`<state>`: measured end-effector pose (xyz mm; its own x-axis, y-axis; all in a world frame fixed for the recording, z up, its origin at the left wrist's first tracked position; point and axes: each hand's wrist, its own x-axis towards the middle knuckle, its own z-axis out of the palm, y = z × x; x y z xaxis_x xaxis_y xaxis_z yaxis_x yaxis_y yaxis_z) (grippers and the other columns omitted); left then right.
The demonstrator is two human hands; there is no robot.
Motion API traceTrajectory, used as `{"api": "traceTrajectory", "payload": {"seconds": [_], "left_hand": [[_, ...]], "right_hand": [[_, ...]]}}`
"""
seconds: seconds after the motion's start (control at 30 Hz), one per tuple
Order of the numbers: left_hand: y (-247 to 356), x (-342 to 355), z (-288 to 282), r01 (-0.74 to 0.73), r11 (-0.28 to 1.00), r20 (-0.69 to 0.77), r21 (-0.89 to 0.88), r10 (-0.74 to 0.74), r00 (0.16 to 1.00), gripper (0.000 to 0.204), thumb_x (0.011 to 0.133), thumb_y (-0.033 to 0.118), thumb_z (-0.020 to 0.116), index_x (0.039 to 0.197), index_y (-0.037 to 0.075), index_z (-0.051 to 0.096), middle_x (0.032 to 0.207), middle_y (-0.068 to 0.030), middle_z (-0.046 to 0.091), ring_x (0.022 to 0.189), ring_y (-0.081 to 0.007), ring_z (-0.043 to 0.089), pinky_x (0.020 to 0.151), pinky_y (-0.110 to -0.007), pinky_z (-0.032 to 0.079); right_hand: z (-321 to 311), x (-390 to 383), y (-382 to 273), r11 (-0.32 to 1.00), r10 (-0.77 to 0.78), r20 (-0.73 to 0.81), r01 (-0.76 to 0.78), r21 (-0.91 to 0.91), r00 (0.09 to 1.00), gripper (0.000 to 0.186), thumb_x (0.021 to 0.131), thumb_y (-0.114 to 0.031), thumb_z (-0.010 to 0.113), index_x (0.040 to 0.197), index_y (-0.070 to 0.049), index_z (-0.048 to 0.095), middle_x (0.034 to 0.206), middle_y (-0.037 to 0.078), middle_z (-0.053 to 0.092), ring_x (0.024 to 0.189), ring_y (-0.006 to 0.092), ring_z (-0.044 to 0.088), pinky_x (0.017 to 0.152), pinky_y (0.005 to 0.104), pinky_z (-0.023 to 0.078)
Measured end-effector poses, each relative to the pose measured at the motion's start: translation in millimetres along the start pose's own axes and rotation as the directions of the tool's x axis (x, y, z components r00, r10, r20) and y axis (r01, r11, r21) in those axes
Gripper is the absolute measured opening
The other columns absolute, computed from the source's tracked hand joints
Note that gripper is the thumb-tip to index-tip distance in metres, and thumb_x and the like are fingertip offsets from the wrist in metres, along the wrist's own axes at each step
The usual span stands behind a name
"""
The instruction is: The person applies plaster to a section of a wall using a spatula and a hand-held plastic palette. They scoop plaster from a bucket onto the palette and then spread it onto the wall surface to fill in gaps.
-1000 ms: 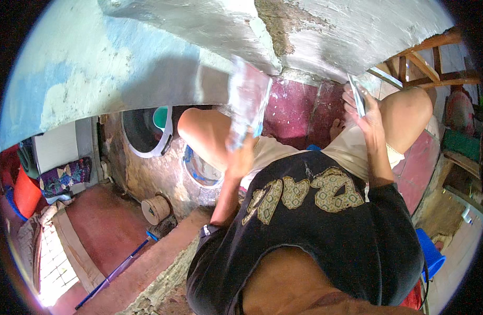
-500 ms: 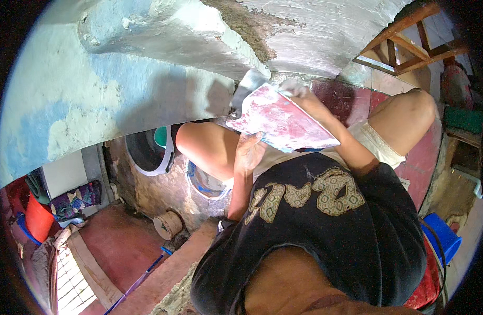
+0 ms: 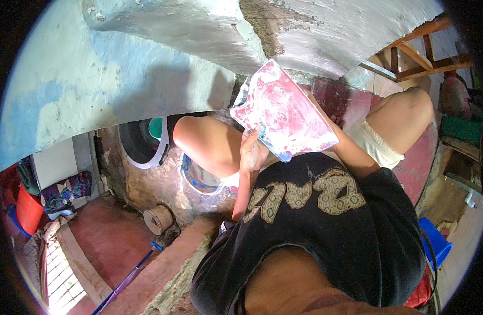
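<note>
My left hand [image 3: 253, 151] is closed on the lower left edge of a flat red board [image 3: 291, 113], thumb on its upper face. White paste is smeared over the board, and a bluish edge shows at its lower corner. My right forearm [image 3: 354, 152] reaches up along the board's right side. The right hand is mostly hidden behind the board, so its grip does not show. A greyish, shiny piece [image 3: 242, 94] sticks out past the board's left edge; its kind is unclear.
Ahead stand a patchy blue-white wall [image 3: 121, 79] and a grey plastered surface [image 3: 325, 31]. A dark tub [image 3: 163, 152] and a round basin [image 3: 199, 181] sit by my left knee. A blue-handled stick [image 3: 128, 275] lies lower left; a blue container [image 3: 436, 244] is at right.
The board has tilted up, showing more of its smeared face. My right hand, visible and blurred at its upper edge before, has dropped behind it. The left hand keeps its hold.
</note>
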<state>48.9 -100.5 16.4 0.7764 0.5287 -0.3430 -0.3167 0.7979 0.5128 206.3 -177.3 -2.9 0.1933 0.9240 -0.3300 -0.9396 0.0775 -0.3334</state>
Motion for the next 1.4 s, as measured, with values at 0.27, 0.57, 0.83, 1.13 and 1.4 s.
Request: {"api": "traceTrajectory", "payload": {"seconds": [0.27,0.57,0.83,1.13,1.4], "left_hand": [[-8,14,-2,-0.11,0.993,-0.058,-0.044,0.108,0.992,0.044,0.082,0.021,0.046,0.12,0.003,0.033,0.119,-0.0109,0.041,0.112,-0.0249,0.037,0.096,-0.042,0.026],[-11,20,-17,-0.094,0.976,0.003,-0.198,0.097,0.995,0.036,0.081,0.017,0.048,0.113,0.004,0.041,0.112,-0.0072,0.048,0.106,-0.0204,0.043,0.094,-0.039,0.028],[-28,15,-3,-0.217,0.975,-0.06,-0.04,0.214,0.975,0.024,0.081,0.014,0.052,0.103,0.006,0.049,0.098,-0.0033,0.055,0.091,-0.0138,0.05,0.081,-0.031,0.038],[17,-51,-24,-0.464,0.733,-0.056,0.497,0.56,0.826,0.035,0.08,0.02,0.053,0.109,0.0,0.048,0.109,-0.0065,0.049,0.105,-0.0136,0.039,0.088,-0.028,0.031],[91,-190,-148,-0.317,0.629,-0.491,0.71,0.764,0.418,0.026,0.077,0.005,0.053,0.102,-0.002,0.052,0.095,-0.0073,0.057,0.084,-0.0126,0.053,0.075,-0.023,0.041]], "right_hand": [[-50,-38,47,0.995,0.088,-0.114,-0.083,0.053,0.99,0.045,0.085,-0.036,0.036,0.116,-0.003,0.038,0.112,0.011,0.048,0.098,0.0248,0.05,0.086,0.0384,0.039],[-8,-56,34,0.968,-0.01,-0.046,0.021,0.25,0.999,0.076,0.075,-0.067,0.021,0.125,-0.01,0.027,0.12,0.012,0.04,0.111,0.0289,0.037,0.095,0.0488,0.025],[15,-72,29,0.961,-0.039,0.199,-0.018,0.277,0.979,0.082,0.059,-0.054,0.062,0.121,-0.006,0.036,0.121,0.01,0.041,0.106,0.0266,0.042,0.091,0.0418,0.031],[-25,-78,8,0.978,-0.022,-0.015,0.019,-0.207,1.0,0.04,0.078,-0.016,0.054,0.113,-0.003,0.04,0.111,0.01,0.048,0.103,0.0225,0.045,0.089,0.0366,0.036],[-27,-73,-42,0.985,-0.165,-0.183,0.152,-0.086,0.969,0.046,0.079,-0.014,0.052,0.119,0.0,0.033,0.116,0.014,0.043,0.106,0.0264,0.041,0.093,0.0411,0.03]]}}
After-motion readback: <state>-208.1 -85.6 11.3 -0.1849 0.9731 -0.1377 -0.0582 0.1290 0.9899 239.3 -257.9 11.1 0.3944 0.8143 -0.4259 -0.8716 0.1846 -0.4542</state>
